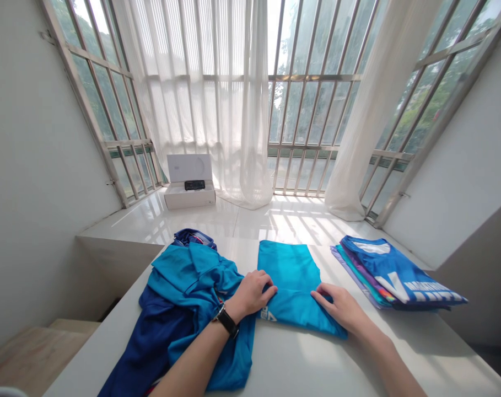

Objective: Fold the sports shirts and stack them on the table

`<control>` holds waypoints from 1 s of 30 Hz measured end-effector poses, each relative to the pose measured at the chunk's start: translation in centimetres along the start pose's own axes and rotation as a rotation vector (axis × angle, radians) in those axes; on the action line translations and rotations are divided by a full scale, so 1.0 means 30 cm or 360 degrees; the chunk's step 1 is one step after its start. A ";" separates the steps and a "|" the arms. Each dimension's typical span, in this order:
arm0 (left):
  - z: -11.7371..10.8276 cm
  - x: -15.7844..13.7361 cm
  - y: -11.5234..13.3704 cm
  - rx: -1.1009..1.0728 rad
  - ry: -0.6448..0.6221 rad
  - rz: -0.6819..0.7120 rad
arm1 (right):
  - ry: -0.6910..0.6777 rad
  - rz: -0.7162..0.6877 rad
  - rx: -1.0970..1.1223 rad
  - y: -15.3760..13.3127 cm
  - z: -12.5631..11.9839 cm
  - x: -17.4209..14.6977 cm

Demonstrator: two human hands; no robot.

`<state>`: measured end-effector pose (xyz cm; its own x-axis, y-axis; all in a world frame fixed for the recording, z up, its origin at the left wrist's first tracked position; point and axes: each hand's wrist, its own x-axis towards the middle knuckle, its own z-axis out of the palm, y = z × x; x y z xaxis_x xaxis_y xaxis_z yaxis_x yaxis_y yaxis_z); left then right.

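Note:
A turquoise T-shirt (289,264), folded into a near rectangle with a crease across its middle, lies on the white table in front of me. White print shows near its lower left corner. My left hand (256,291), below a black-strapped watch, is closed at the shirt's left edge, fingertips and thumb together on the cloth. At the right edge, my right hand (336,304) pinches the fabric between thumb and fingers. Beside my left forearm is a loose heap of clothes (196,275), teal on top and navy beneath.
A stack of folded shirts (399,275), blue with white lettering on top, sits on the right of the table (300,364). Beyond it, a windowsill (233,220) holds an open white box (190,198) with a black device. White curtains (250,110) hang before barred windows.

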<state>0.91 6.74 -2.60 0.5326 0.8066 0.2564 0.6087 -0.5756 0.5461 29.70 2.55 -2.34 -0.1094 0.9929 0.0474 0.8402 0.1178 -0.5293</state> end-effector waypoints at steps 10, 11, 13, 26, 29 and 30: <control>-0.003 0.001 0.010 -0.0006 0.0011 0.0014 | -0.0023 0.0008 0.0011 -0.001 0.001 0.001; -0.001 0.001 0.010 0.0008 0.0010 0.0015 | -0.0021 0.0008 0.0009 0.000 0.002 0.001; 0.002 0.001 0.011 0.0053 0.0003 -0.0009 | -0.0015 0.0009 0.0003 0.002 0.003 0.002; 0.006 0.003 0.014 0.0230 0.0065 -0.0278 | -0.0017 -0.0008 -0.0023 0.016 0.008 0.005; 0.004 0.002 0.008 0.0206 0.0057 -0.0308 | -0.0023 -0.0001 -0.0020 0.016 0.008 0.004; 0.003 0.002 0.007 0.0196 0.0049 -0.0311 | -0.0025 0.0002 -0.0020 0.016 0.008 0.004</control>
<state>1.13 6.66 -2.54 0.3804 0.9070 0.1808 0.7667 -0.4186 0.4867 29.96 2.71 -2.79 -0.1168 0.9926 0.0333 0.8469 0.1170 -0.5188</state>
